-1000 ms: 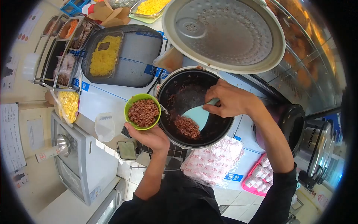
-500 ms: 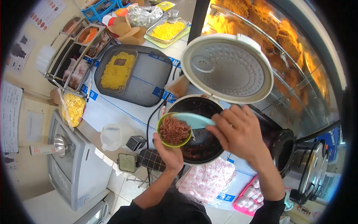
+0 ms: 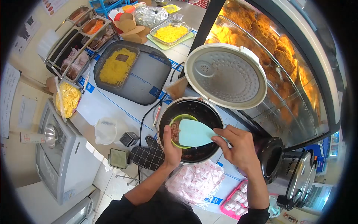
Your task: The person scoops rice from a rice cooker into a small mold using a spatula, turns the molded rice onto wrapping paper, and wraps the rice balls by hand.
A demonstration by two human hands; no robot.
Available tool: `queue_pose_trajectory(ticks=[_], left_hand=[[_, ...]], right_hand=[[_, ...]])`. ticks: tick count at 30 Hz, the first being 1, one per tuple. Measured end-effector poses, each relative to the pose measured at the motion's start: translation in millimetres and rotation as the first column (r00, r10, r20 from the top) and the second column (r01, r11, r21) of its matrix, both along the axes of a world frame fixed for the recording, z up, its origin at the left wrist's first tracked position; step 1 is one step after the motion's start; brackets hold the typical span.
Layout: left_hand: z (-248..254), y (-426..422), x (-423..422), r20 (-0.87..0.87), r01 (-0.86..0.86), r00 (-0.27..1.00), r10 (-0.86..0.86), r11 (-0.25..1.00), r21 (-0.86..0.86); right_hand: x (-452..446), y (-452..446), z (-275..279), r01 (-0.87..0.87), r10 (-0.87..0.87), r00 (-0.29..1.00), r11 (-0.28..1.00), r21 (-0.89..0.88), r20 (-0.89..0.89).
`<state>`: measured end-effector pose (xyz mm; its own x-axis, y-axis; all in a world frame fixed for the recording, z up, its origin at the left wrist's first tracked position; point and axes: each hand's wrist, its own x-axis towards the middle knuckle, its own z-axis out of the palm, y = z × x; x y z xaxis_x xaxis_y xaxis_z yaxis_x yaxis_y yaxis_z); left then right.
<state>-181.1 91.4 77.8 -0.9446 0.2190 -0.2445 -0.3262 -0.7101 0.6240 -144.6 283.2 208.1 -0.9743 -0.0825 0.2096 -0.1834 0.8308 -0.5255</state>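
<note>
My left hand (image 3: 172,151) is closed round the side of a small green bowl (image 3: 185,116), held over the open rice cooker (image 3: 209,112). Reddish-brown rice (image 3: 174,130) shows at the bowl's left; the rest is hidden by a light turquoise rice paddle (image 3: 194,132). The paddle's broad blade lies across the bowl's top, and my right hand (image 3: 236,143) grips its handle. Bits of rice cling to the cooker's dark inner pot. Behind it the cooker's lid (image 3: 227,78) is raised.
A grey tray (image 3: 149,82) carries a container of yellow rice (image 3: 118,67). At right stands a heated glass case with fried food (image 3: 261,33). Printed wrappers (image 3: 195,181) lie in front of the cooker. A plastic measuring jug (image 3: 106,130) is at left, below a bag of yellow pieces (image 3: 68,98).
The paddle blade has come down flat across the bowl, covering most of the rice. The bowl sits slightly further right over the pot, and the camera view has shifted.
</note>
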Motion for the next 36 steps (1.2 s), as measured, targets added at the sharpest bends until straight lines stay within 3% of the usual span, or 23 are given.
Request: queue_pose_trajectory(ticks=[3,8,10,14,19,25,30,32,36], left_hand=[[-9,1,1,0.133,0.119,0.984,-0.120,0.993,0.012],[-5,-3,-9,0.125,0.195,0.974,-0.190,0.980,-0.027],[2,-6,-14,0.212,0.368,0.906,-0.366,0.929,0.033],[4,-4,-20,0.190,0.335,0.924,-0.331,0.942,0.012],[4,4,-16,0.113,0.366,0.927,-0.357,0.927,-0.081],[8,8,-8,0.218,0.328,0.923,-0.319,0.945,-0.006],[5,1,-8,0.237,0.476,0.848,-0.474,0.878,0.053],[-6,1,-8,0.239,0.502,0.829,-0.505,0.861,0.078],[-11,-11,-7,0.156,0.590,0.772,-0.616,0.786,0.184]], right_hand=[[-4,1,-11,-0.075,0.065,0.996,0.984,0.163,0.061],[-9,9,-4,-0.101,0.088,0.994,0.973,0.205,0.071],[-8,13,14,-0.104,0.093,0.994,0.972,0.209,0.060],[-5,16,56,-0.064,0.050,0.997,0.948,0.313,0.051],[-1,-1,65,-0.138,0.013,0.971,0.846,0.515,0.238],[4,-23,76,-0.153,0.049,0.980,0.799,0.581,0.191],[5,-30,92,-0.131,0.095,0.991,0.781,0.611,0.091],[4,-27,68,-0.213,0.136,0.975,0.795,0.568,0.174],[3,-8,75,-0.132,0.035,0.979,0.863,0.488,0.203]])
